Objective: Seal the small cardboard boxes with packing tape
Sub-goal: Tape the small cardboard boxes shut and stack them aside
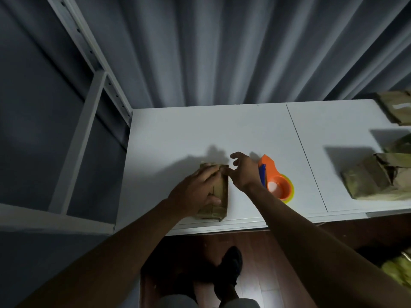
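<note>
A small brown cardboard box point(222, 192) lies near the front edge of the white table point(178, 134). My left hand point(195, 192) lies flat over its top, fingers spread and thumb along the near side, pressing it down. My right hand point(243, 171) hovers at the box's far right corner, thumb tip touching the flap edge and the other fingers loosely curled above it, holding nothing. An orange tape dispenser point(275, 181) with a blue blade guard and a yellowish tape roll rests on the table just right of my right wrist.
More brown cardboard boxes point(375, 178) are piled at the table's right side, and another box point(395, 110) sits at the far right corner. A white metal shelf frame point(89, 107) stands to the left. Grey curtains hang behind. My feet show on the wooden floor below.
</note>
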